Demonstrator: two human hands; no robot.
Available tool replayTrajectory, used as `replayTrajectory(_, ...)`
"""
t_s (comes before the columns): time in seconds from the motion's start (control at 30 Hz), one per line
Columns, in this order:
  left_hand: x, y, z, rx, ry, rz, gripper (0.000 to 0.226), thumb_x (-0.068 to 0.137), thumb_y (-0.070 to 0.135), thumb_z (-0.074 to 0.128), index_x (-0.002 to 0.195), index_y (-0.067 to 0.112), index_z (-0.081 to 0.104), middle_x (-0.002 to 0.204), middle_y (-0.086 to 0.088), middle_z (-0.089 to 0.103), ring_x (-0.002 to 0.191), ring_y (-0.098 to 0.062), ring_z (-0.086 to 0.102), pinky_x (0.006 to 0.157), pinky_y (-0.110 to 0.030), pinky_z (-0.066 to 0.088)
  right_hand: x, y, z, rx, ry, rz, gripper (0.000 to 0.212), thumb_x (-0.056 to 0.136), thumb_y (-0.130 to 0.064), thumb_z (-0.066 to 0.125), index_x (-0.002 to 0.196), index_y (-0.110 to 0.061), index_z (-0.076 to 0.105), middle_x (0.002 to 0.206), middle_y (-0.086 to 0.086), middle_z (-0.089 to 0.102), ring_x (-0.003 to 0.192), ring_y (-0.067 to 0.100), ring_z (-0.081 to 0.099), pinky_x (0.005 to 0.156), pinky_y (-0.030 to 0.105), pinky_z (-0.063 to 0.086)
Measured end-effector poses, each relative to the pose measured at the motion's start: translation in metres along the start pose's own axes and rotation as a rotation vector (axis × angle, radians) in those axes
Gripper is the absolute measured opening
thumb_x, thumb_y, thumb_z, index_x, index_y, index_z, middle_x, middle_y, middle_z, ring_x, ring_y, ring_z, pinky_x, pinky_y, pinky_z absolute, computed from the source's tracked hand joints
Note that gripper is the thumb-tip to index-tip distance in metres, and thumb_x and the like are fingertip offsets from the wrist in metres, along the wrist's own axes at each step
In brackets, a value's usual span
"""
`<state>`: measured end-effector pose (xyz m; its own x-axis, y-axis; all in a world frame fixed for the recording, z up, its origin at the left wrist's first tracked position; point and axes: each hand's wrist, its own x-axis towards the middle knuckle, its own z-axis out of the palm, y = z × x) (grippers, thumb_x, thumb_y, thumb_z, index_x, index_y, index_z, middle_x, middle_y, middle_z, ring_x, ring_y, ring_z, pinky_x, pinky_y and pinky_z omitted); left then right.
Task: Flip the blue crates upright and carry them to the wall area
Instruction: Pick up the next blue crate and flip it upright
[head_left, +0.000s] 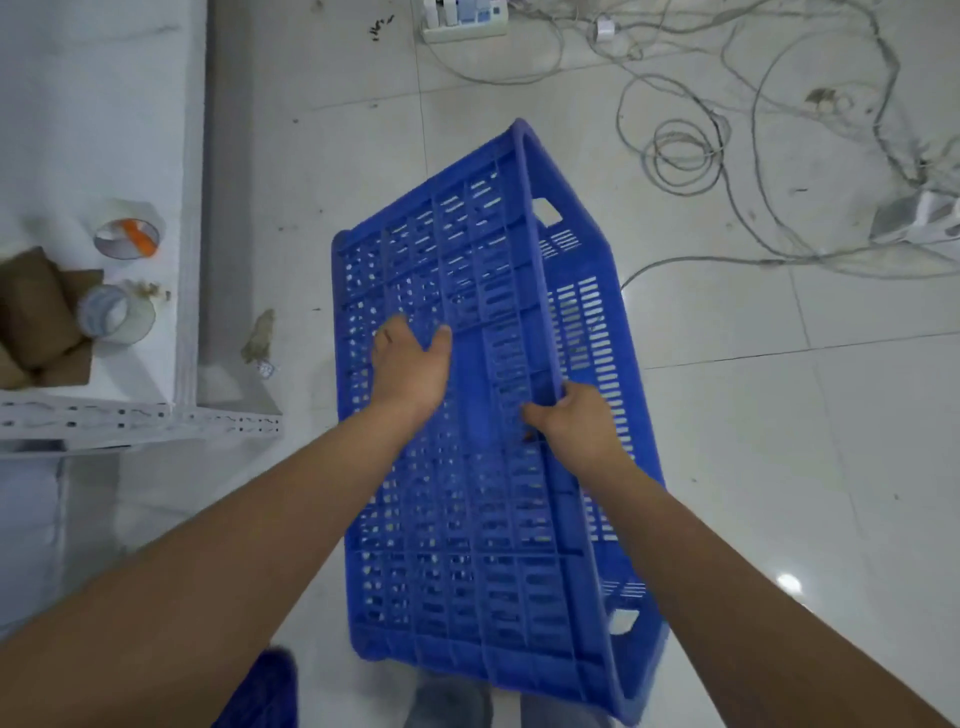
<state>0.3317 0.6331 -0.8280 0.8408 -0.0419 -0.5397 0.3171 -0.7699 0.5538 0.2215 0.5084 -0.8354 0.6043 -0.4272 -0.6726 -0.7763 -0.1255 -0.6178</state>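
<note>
Blue plastic crate (467, 415) is tipped up on its side above the white tile floor (779, 415), right in front of the person. Left hand (410, 364) lies flat on its holey bottom, fingers spread. Right hand (576, 421) curls its fingers over the crate's long edge and holds it. Both arms reach out straight.

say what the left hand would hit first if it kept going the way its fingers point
The left hand already lies on the blue slotted plastic crate; going on, it would probably slide along that latticed face toward the far rim.
</note>
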Motion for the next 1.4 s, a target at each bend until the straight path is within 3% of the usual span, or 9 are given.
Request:
replayTrajectory(0.13, 0.004, 0.035, -0.019, -0.127, -0.043, 0.035, 0.073, 0.095, 0.053, 0.039, 0.153, 0.014, 0.017, 0.158, -0.004, 0.023, 0.144, -0.023, 0.027, 0.116, -0.04, 0.027, -0.019, -0.02, 0.013, -0.103, 0.049, -0.072, 0.028, 0.078, -0.018, 0.067, 0.059, -0.013, 0.047, 0.072, 0.011, 0.06, 0.082, 0.032, 0.064, 0.07, 0.036, 0.047)
replayTrajectory(0.4, 0.01, 0.06, -0.04, -0.379, -0.174, -0.237, 0.101, 0.071, 0.077, 0.053, 0.151, 0.021, 0.025, 0.149, -0.001, 0.038, 0.131, -0.03, 0.043, 0.104, -0.052, 0.04, -0.052, -0.016, 0.007, -0.439, -0.053, -0.214, 0.031, 0.086, -0.03, 0.061, 0.068, -0.012, 0.043, 0.065, 0.004, 0.047, 0.071, 0.028, 0.05, 0.06, 0.029, 0.035)
replayTrajectory(0.57, 0.014, 0.042, -0.049, -0.424, -0.089, -0.334, 0.053, 0.083, 0.042, 0.062, 0.124, 0.012, 0.052, 0.091, -0.001, 0.05, 0.097, -0.026, 0.05, 0.085, -0.05, 0.05, -0.05, -0.014, 0.009, -0.724, -0.158, -0.35, 0.043, 0.091, -0.031, 0.054, 0.061, -0.025, 0.024, 0.059, -0.004, 0.032, 0.054, 0.018, 0.035, 0.049, 0.03, 0.026)
replayTrajectory(0.8, 0.007, -0.056, -0.056, -0.753, 0.024, -0.587, 0.018, 0.08, 0.018, 0.061, 0.095, 0.012, 0.053, 0.101, -0.011, 0.053, 0.098, -0.028, 0.055, 0.059, -0.043, 0.053, -0.036, 0.0, 0.025, -1.04, -0.304, -0.582, 0.013, 0.094, -0.026, 0.047, 0.087, -0.017, 0.04, 0.061, -0.003, 0.027, 0.053, 0.016, 0.028, 0.049, 0.028, 0.026)
replayTrajectory(0.93, -0.024, -0.114, -0.038, -1.039, 0.039, -0.703, 0.012, 0.085, 0.012, 0.056, 0.075, 0.011, 0.05, 0.061, -0.009, 0.059, 0.074, -0.025, 0.055, 0.051, -0.04, 0.056, -0.036, 0.019, 0.034, -1.109, -0.336, -0.594, 0.018, 0.092, -0.015, 0.046, 0.106, -0.014, 0.056, 0.086, 0.007, 0.057, 0.09, 0.03, 0.055, 0.063, 0.03, 0.034)
replayTrajectory(1.03, -0.053, -0.14, -0.017, -1.194, 0.09, -0.788, 0.02, 0.089, 0.008, 0.051, 0.07, 0.01, 0.045, 0.068, -0.01, 0.052, 0.067, -0.021, 0.054, 0.043, -0.036, 0.057, -0.033, 0.035, 0.036, -1.159, -0.344, -0.568, 0.028, 0.091, -0.012, 0.048, 0.118, -0.014, 0.056, 0.115, 0.009, 0.063, 0.112, 0.028, 0.055, 0.071, 0.033, 0.038)
replayTrajectory(1.13, -0.071, -0.156, 0.006, -1.328, 0.09, -0.857, 0.027, 0.092, 0.005, 0.045, 0.066, 0.01, 0.04, 0.071, -0.009, 0.045, 0.06, -0.019, 0.056, 0.052, -0.035, 0.058, -0.023, 0.046, 0.039, -1.227, -0.372, -0.533, 0.03, 0.091, -0.008, 0.048, 0.119, -0.015, 0.053, 0.118, 0.008, 0.061, 0.116, 0.027, 0.052, 0.07, 0.032, 0.034)
replayTrajectory(1.27, -0.079, -0.181, 0.026, -1.366, 0.121, -0.962, 0.028, 0.094, 0.006, 0.045, 0.067, 0.008, 0.04, 0.075, -0.012, 0.045, 0.071, -0.023, 0.049, 0.101, -0.047, 0.044, -0.012, 0.047, 0.047, -1.331, -0.445, -0.543, 0.035, 0.09, -0.005, 0.047, 0.124, -0.015, 0.052, 0.122, 0.009, 0.058, 0.12, 0.027, 0.048, 0.086, 0.037, 0.046)
replayTrajectory(1.4, -0.089, -0.203, 0.039, -1.394, 0.054, -0.981, 0.023, 0.094, 0.003, 0.042, 0.071, 0.007, 0.045, 0.081, -0.012, 0.051, 0.079, -0.022, 0.054, 0.074, -0.036, 0.059, -0.007, 0.06, 0.058, -1.401, -0.529, -0.532, 0.039, 0.091, -0.002, 0.046, 0.128, -0.014, 0.05, 0.125, 0.01, 0.056, 0.124, 0.028, 0.045, 0.089, 0.039, 0.045)
